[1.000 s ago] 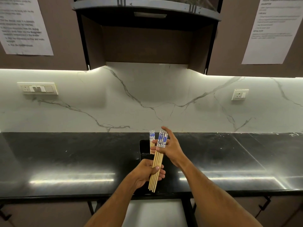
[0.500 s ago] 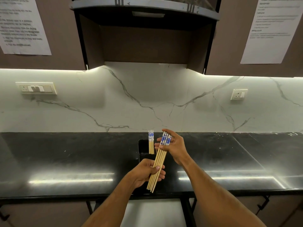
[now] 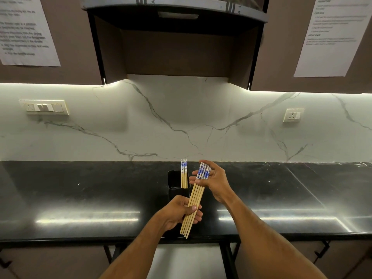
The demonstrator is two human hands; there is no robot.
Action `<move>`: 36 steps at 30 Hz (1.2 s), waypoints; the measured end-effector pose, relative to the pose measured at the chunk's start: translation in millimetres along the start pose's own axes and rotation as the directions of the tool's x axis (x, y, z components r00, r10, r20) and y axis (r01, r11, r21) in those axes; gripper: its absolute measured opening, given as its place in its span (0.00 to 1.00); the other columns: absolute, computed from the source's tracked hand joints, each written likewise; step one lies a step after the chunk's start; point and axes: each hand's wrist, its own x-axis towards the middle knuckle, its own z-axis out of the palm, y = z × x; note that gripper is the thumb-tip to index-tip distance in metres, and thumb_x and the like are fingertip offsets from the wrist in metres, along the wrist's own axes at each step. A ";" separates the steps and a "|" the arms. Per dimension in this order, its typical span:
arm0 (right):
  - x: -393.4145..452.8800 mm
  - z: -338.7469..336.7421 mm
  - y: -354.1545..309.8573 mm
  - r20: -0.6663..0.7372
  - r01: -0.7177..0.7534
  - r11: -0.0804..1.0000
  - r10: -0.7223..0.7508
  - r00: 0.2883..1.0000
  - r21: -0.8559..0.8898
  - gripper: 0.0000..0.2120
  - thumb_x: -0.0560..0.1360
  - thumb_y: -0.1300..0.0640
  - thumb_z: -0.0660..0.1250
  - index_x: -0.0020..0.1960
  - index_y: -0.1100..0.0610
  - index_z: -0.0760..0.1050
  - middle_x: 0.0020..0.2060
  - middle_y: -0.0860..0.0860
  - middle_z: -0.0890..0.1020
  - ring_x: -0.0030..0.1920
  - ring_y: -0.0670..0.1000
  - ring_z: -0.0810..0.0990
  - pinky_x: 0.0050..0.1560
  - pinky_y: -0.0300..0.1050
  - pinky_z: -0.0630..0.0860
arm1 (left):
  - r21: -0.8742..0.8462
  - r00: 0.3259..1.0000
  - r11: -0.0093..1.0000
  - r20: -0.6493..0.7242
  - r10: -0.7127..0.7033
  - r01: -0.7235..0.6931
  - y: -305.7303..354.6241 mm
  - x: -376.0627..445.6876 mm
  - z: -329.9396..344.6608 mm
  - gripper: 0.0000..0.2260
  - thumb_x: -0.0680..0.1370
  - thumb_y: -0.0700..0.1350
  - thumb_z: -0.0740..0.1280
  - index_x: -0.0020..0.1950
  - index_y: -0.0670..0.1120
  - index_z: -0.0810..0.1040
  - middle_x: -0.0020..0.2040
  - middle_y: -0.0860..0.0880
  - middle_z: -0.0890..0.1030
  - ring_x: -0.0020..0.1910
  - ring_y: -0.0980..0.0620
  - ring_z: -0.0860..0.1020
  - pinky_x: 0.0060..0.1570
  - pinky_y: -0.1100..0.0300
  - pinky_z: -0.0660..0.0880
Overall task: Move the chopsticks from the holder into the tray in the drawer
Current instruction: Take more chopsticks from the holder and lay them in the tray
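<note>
From my remote station I record a bundle of chopsticks (image 3: 194, 200) held slantwise above the near edge of the black counter (image 3: 80, 190), blue-patterned ends up and to the right, plain tips down and to the left. The left hand (image 3: 179, 212) grips the lower half of the bundle, thumb laid across the near side and fingers curled behind; how many sticks it clasps I cannot count with certainty. The right hand (image 3: 213, 181) is at the patterned ends, its fingers bent around them from the far side, the palm partly screening the tips. The two hands are apart, joined only by the bundle. Just left of the right hand stands a black holder (image 3: 178, 190), whose lower part is hidden behind the left hand and the bundle; a few more chopsticks (image 3: 183, 174) stand upright in it, patterned ends above the rim. The drawer and tray are not in view; the area under the counter is cut off by the forearms. On the marble wall (image 3: 181, 121) I note a switch plate (image 3: 45, 107) at left and a socket (image 3: 293, 115) at right. The papers (image 3: 26, 31) taped to the cabinets are too blurred to read.
</note>
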 end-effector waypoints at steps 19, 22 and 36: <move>-23.6 0.7 37.9 -0.088 -0.068 0.989 0.056 0.995 -0.135 0.44 0.69 0.70 0.78 0.78 0.53 0.62 0.66 0.58 0.78 0.62 0.55 0.82 0.64 0.60 0.79 | 0.319 0.976 0.944 -0.217 -0.016 0.086 -28.8 -4.4 2.2 0.05 0.82 0.39 0.67 0.54 0.40 0.82 0.44 0.42 0.87 0.44 0.48 0.87 0.46 0.55 0.85; -30.6 4.6 37.1 -0.127 0.035 0.864 -0.114 0.985 -0.502 0.45 0.70 0.62 0.80 0.80 0.53 0.60 0.75 0.52 0.68 0.74 0.50 0.68 0.73 0.51 0.69 | 0.504 0.963 0.857 -0.267 0.040 0.104 -34.1 -14.0 -13.1 0.07 0.81 0.40 0.68 0.57 0.39 0.80 0.43 0.43 0.86 0.41 0.50 0.87 0.45 0.56 0.85; -98.1 89.4 76.3 0.304 0.310 0.059 0.429 0.850 -0.949 0.11 0.78 0.62 0.70 0.60 0.57 0.80 0.51 0.56 0.84 0.51 0.55 0.83 0.58 0.52 0.81 | 0.969 0.978 0.132 -0.208 -0.031 0.210 -72.6 -57.2 -25.3 0.10 0.80 0.37 0.66 0.60 0.41 0.81 0.55 0.40 0.82 0.53 0.42 0.82 0.57 0.50 0.80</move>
